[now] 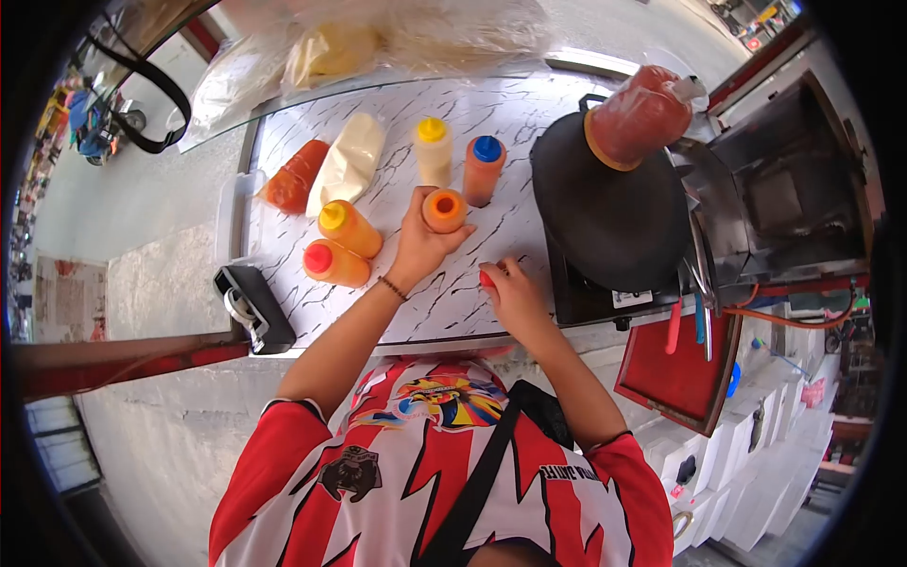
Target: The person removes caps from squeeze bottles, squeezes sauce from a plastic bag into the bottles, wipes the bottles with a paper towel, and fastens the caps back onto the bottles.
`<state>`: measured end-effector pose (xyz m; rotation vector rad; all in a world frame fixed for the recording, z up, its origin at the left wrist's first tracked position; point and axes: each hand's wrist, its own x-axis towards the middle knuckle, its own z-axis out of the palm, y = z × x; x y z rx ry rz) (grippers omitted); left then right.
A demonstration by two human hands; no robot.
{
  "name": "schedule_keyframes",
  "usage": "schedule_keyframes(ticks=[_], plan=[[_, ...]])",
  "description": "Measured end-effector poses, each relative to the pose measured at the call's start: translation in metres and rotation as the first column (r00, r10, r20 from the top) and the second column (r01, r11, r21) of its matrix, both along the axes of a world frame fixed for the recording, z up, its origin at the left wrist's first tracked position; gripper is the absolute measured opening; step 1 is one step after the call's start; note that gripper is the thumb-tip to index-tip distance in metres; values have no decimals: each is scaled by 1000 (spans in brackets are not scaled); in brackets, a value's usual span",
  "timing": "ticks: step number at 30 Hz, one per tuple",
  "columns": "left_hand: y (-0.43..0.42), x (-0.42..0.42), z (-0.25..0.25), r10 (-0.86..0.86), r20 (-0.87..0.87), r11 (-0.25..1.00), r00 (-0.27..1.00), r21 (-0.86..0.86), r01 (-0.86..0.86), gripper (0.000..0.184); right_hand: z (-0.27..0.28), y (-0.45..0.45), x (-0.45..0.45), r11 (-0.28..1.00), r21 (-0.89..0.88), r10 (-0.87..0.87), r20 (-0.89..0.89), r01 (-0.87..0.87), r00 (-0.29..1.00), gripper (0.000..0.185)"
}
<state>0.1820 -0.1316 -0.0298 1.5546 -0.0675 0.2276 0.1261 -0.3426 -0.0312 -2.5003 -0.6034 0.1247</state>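
My left hand (422, 244) is wrapped round an uncapped orange squeeze bottle (445, 211), its open mouth facing up. Close by on the right, my right hand (518, 298) pinches a small red bottle cap (487, 279) just above the counter. Behind the held bottle stand a cream-filled bottle with a yellow cap (433, 151) and a reddish one with a blue cap (485, 170). To the left are an orange bottle with a yellow cap (350, 229) and another with a red cap (336, 264). Plastic bags of orange sauce (295, 178) and white sauce (349, 163) lie beyond them.
A round black griddle (612, 213) on a stove fills the counter's right side, with a bagged red container (639, 118) on it. A tape dispenser (255, 308) sits at the front left corner. Plastic bags (378, 42) lie along the back, by a glass edge.
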Motion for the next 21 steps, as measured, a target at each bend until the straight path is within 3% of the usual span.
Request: schedule_keyframes(ticks=[3, 6, 7, 11, 13, 15, 17, 18, 19, 21], plan=[[2, 1, 0, -25, -20, 1000, 999, 10, 25, 65, -42, 9, 19, 995, -89, -40, 32, 42, 999, 36], [2, -6, 4, -21, 35, 1000, 999, -7, 22, 71, -49, 11, 23, 993, -107, -45, 52, 50, 998, 42], [5, -10, 7, -58, -8, 998, 998, 15, 58, 83, -47, 12, 22, 995, -89, -48, 67, 54, 997, 45], [11, -42, 25, 226, 187, 921, 956, 278, -273, 97, -25, 11, 4, 995, -74, -51, 193, 66, 980, 50], [33, -97, 56, 124, 153, 939, 980, 301, -165, 79, -4, 11, -9, 997, -32, -54, 247, 63, 968, 43], [70, -150, 43, -56, 369, 902, 928, 418, -112, 56, 9, 12, -22, 997, 62, 39, 238, -55, 970, 38], [94, -178, 14, 235, 260, 920, 936, 251, -301, 44, 31, 23, -33, 978, 175, 76, 214, -115, 974, 29], [108, -177, 1, 457, 165, 841, 874, 238, -485, 42, 37, 32, -36, 968, 205, 102, 212, -146, 972, 29], [122, -170, -5, 569, 96, 774, 817, 273, -571, 49, 42, 41, -37, 956, 233, 130, 212, -179, 969, 29], [128, -148, -13, 574, 107, 749, 812, 333, -573, 65, 58, 66, -33, 931, 250, 193, 285, -267, 939, 31]])
